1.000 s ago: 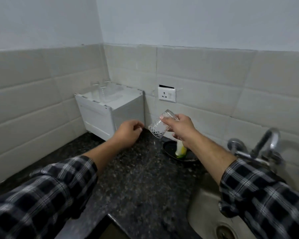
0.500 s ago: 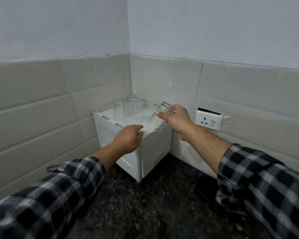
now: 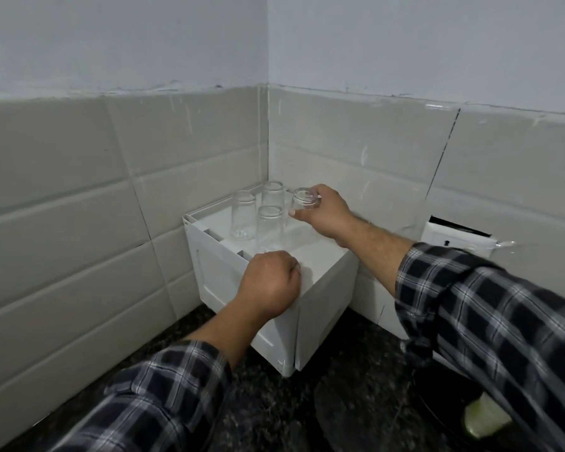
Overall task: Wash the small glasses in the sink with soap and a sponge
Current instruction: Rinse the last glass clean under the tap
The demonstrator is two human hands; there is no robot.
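no readable text, labels, brands or numbers on any surface

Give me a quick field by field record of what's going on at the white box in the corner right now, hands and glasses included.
place: white box in the tiled corner, on a dark stone counter
glasses on box: three clear glasses, apparently upside down, standing close together
right hand: holds a fourth glass beside those three
left hand: closed, resting on the box's near top edge
nearby: wall socket to the right
sink: not in view
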